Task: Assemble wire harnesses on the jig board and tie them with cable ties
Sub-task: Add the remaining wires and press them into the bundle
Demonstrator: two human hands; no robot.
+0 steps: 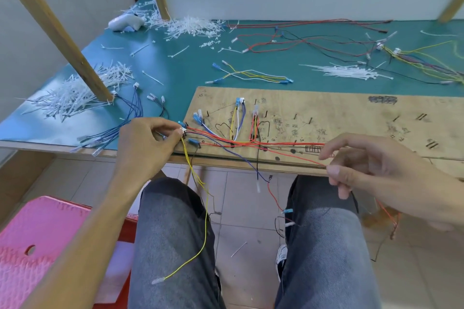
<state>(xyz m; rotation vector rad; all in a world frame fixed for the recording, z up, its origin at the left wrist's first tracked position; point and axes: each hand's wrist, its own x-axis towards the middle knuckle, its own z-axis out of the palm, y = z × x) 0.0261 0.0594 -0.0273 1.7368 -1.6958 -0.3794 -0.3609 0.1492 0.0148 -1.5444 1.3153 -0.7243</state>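
Observation:
The plywood jig board (351, 118) lies on the green table with nails and pencil marks. Red, blue, yellow and white wires (241, 142) run across its left half between nails. My left hand (148, 143) pinches a small white connector (182, 130) at the board's left edge. From there a yellow wire (204, 228) hangs down over my lap. My right hand (371, 165) pinches a thin red wire (296, 155) at the board's front edge, stretched from the connector; its end trails below my wrist.
Piles of white cable ties (72, 95) lie left, at the back (190, 26) and at the right (349, 71). Loose harnesses (253, 75) and red-black wires (313, 42) cover the table behind the board. A wooden post (57, 32) stands left. A pink stool (50, 238) is beside my knees.

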